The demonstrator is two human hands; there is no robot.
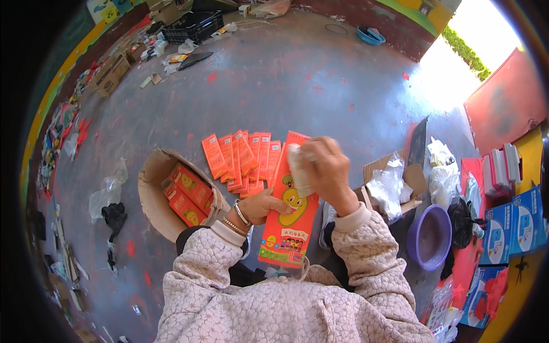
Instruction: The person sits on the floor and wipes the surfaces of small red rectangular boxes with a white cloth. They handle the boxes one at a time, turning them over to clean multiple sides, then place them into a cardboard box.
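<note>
A tall orange-red carton (280, 231) with a smiling yellow mango cartoon lies in front of me, its far end tilted slightly right. My left hand (260, 207) grips its left edge, thumb on the printed face. On the upper part, my right hand (329, 171) presses a crumpled white cloth (298, 170), fingers closed round it. Just beyond my left hand, several similar orange-red cartons (246, 153) are fanned out on the floor, overlapping. To the left stands an open cardboard box (150, 197) with more mango-printed cartons (191, 191) inside.
At my right are a small cardboard box (374, 171) with clear plastic bags (389, 186), a purple basin (414, 243) and blue printed boxes (514, 223). A black crate (194, 26) and a blue basket (370, 38) stand far off. Clutter lines the left wall.
</note>
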